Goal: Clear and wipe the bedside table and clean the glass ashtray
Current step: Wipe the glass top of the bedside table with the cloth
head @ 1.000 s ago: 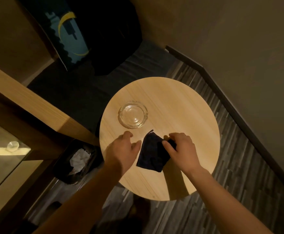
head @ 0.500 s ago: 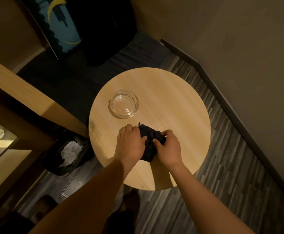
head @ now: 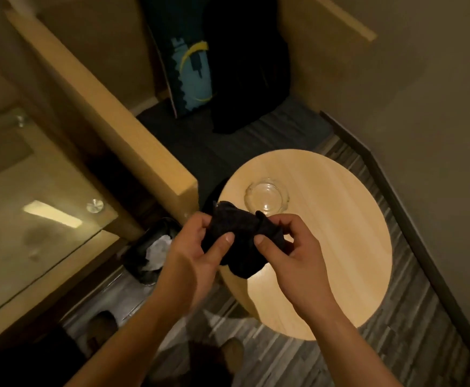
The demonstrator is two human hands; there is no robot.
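L hand + R hand holding dark cloth above round wood table.
Each hand pinches the bunched cloth btwn thumb & curled fingers, near table's left edge. Clear glass ashtray sits upright on table, just behind cloth. Black bin w/ crumpled paper on floor, left of table.

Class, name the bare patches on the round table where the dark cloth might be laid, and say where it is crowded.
Free: the stretch of the round table between the glass ashtray and its wall-side rim, and the strip along its near rim. Crowded: the left edge, where the left hand and right hand grip the dark cloth by the ashtray.
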